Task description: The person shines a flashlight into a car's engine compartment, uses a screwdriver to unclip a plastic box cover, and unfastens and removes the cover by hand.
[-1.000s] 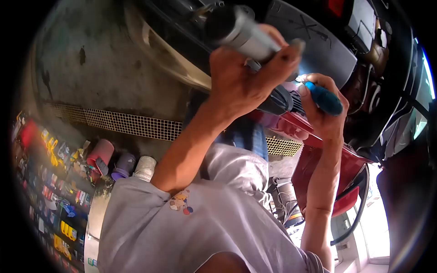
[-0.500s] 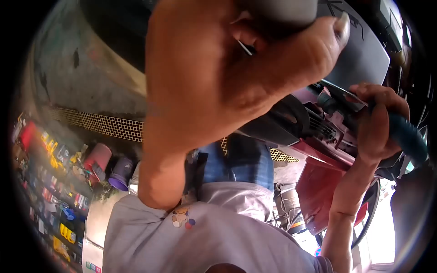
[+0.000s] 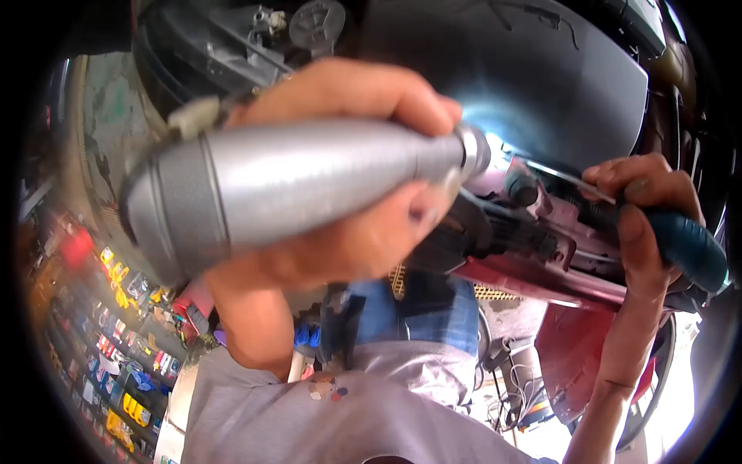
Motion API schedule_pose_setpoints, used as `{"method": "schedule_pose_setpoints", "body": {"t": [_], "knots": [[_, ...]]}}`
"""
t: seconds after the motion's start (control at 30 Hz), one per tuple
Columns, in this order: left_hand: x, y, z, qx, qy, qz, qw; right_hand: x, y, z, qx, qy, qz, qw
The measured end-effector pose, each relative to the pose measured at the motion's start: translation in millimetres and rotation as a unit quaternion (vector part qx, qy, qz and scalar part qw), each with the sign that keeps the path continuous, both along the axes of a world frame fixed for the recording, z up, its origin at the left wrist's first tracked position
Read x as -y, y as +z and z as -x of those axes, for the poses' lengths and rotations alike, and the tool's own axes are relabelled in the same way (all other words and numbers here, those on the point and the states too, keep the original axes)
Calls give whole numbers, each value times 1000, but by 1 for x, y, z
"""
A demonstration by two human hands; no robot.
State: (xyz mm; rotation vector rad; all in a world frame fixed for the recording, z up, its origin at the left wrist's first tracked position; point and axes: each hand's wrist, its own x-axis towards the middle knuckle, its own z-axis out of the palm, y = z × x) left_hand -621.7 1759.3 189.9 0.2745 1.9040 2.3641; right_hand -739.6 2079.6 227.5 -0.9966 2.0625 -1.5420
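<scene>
The person's left hand (image 3: 352, 240) is wrapping around a thick silver tool (image 3: 301, 178), the grip closing firmly on it, fingers running along the far side and the thumb along the near side. The tool is lying crosswise, its broad end facing left and its narrow end pointing right, where a bright glow is showing just beside the tip. The right hand (image 3: 643, 240) is grasping a screwdriver (image 3: 686, 243) by its blue-green handle, the grip clenched and the fingers reaching onto the metal shaft. The shaft is slanting up and left toward the glow; whether its tip is touching anything, one cannot tell. Beyond the hands a dark grey panel (image 3: 533, 85) is spreading out, and below the shaft a round dark green part (image 3: 523, 189) is sitting near a red body edge (image 3: 533, 282). Blue jeans (image 3: 413, 309) are showing under the work, and cables (image 3: 522, 398) are lying in loops nearby.
</scene>
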Motion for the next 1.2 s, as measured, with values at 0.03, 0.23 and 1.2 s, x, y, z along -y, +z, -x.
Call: {"method": "schedule_pose_setpoints", "body": {"t": [0.03,0.23,1.2], "knots": [[-7,-1,-6,-1,8,-3,1000,1,-1,-2,4,-16,3,1000],[-18,-9,-13,-28,69,7,997,13,6,-10,95,-101,18,990],[7,-5,0,-113,57,93,988,14,0,1,117,-94,-38,988]]}}
